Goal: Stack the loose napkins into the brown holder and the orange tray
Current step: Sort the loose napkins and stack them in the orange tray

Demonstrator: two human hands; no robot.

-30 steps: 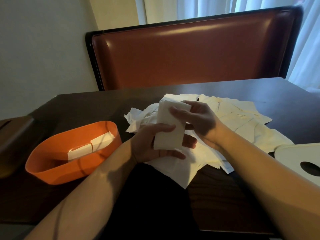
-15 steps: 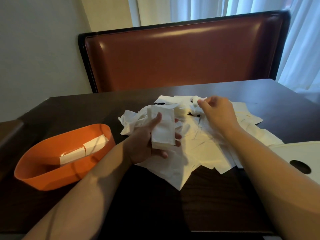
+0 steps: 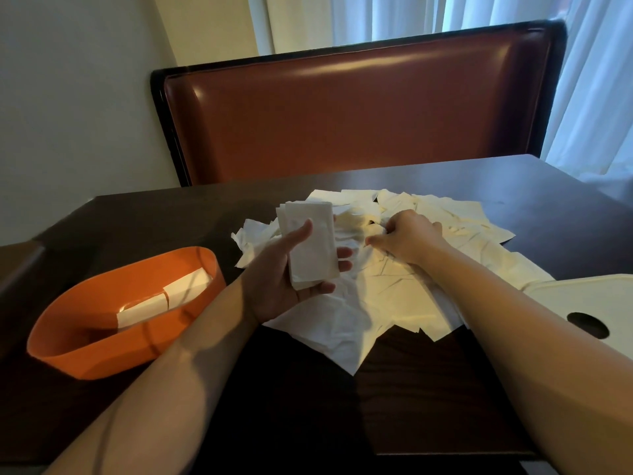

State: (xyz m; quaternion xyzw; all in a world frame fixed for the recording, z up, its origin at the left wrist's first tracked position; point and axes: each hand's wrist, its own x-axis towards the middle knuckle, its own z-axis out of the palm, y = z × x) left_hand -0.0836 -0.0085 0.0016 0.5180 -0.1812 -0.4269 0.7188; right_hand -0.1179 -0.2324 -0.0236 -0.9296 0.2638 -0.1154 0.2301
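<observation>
The left hand [image 3: 281, 279] is raised above the near edge of the napkin pile [image 3: 394, 269], palm up, and its grip is closed on a stack of folded napkins [image 3: 310, 243]: the thumb lies across the front face of the stack and the fingertips curl round its right edge. The stack stands nearly upright, tilted slightly to the left. The right hand [image 3: 409, 240] rests on the middle of the pile with its fingers curled down into the loose sheets; whether its grip actually pinches a napkin cannot be told, because the fingertips are hidden in the paper. The pile lies spread and crumpled across the centre of the dark worktop [image 3: 144, 217], with one large sheet reaching toward the near edge. The orange tray [image 3: 102, 351] sits on the worktop to the left of the pile, apart from it, and holds a few folded napkins [image 3: 164, 298] lying flat inside. At the right edge a pale lid with a dark round hole [image 3: 582, 299] lies on the worktop, touching the pile's right fringe. A red-brown padded seat back [image 3: 359, 108] stands behind the worktop.
</observation>
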